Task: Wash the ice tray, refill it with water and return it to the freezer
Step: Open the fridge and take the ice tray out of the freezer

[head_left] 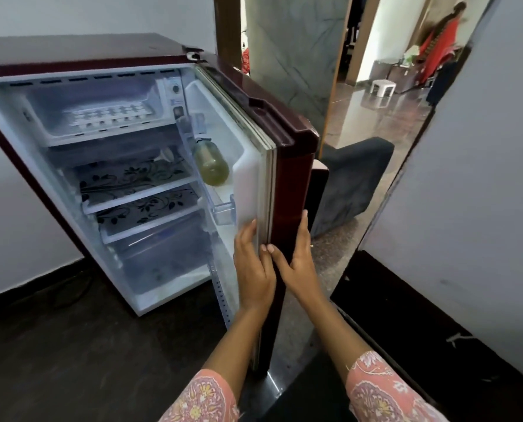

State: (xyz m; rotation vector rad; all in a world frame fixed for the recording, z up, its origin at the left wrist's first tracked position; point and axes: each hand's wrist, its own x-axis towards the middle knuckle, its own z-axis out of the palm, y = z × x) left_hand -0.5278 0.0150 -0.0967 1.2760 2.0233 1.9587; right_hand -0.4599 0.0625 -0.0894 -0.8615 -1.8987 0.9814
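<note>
A small maroon fridge [80,53] stands open on the floor. In its top freezer compartment [56,129] lies the white ice tray [109,115], flat. The fridge door [293,166] is swung wide to the right. My left hand [254,263] lies on the door's inner white lining near the lower edge. My right hand [298,260] wraps the door's outer maroon edge, thumb on the gasket. Both hands grip the door edge from either side.
A bottle of yellowish liquid [211,162] lies in the door rack. Glass shelves with a floral pattern [138,190] and a crisper drawer [162,254] sit below the freezer. A dark sofa [354,178] stands behind the door. A white wall [467,208] is at the right; a person is far off.
</note>
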